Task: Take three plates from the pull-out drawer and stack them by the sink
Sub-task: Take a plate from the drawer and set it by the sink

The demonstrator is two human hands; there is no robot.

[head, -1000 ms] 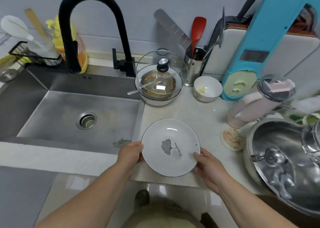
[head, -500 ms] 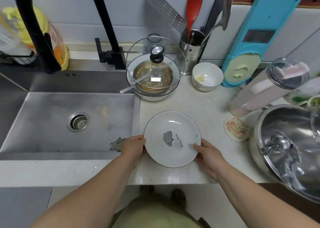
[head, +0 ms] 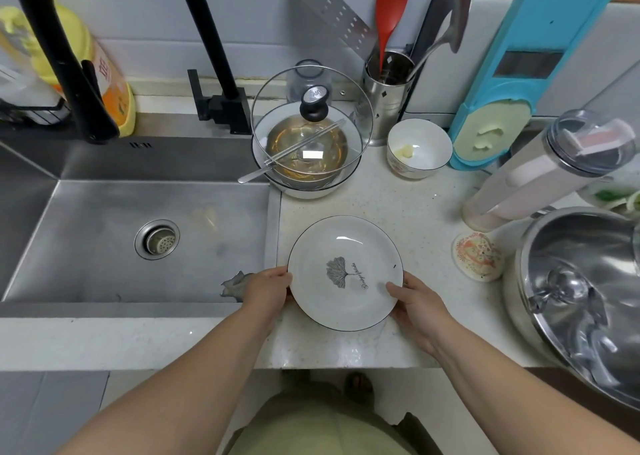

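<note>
A white plate (head: 343, 247) with a thin dark rim and a grey leaf print lies on the pale counter (head: 408, 209), just right of the steel sink (head: 104, 240). My left hand (head: 268, 290) grips its left edge. My right hand (head: 419, 307) grips its lower right edge. I cannot tell whether more plates lie under the top one. The pull-out drawer is out of view.
Behind the plate stands a bowl under a glass lid (head: 308, 136), a small white bowl (head: 419, 148) and a utensil holder (head: 388, 87). A large steel basin (head: 581, 299), a coaster (head: 478, 255) and a tall clear container (head: 540, 174) sit to the right. A black faucet (head: 214, 49) arches over the sink.
The plate has moved forward from over the counter's front edge onto the counter beside the sink, held in both hands throughout. The view has shifted closer and to the right.
</note>
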